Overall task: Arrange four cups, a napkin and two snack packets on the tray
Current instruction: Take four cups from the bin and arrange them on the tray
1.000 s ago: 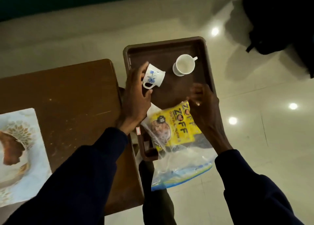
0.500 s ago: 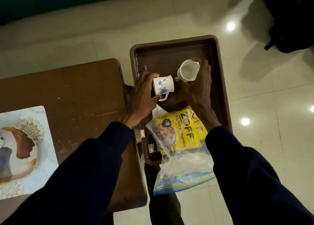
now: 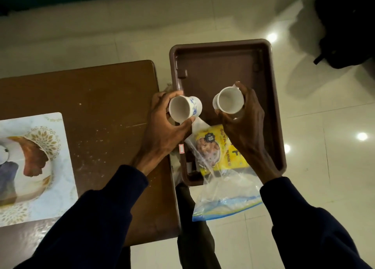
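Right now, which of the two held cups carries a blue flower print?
The cup in the left hand, the floral cup; the right hand holds a plain white cup.

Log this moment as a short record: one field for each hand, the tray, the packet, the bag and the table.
left hand: grip closed on white ceramic cup with blue flower print, tipped on its side
right hand: grip closed on plain white ceramic cup, tilted
brown plastic tray: far half bare
yellow snack packet: lying at tray's near end
clear plastic zip bag: draped over tray's near edge
brown wooden table: left of tray, holds a printed placemat
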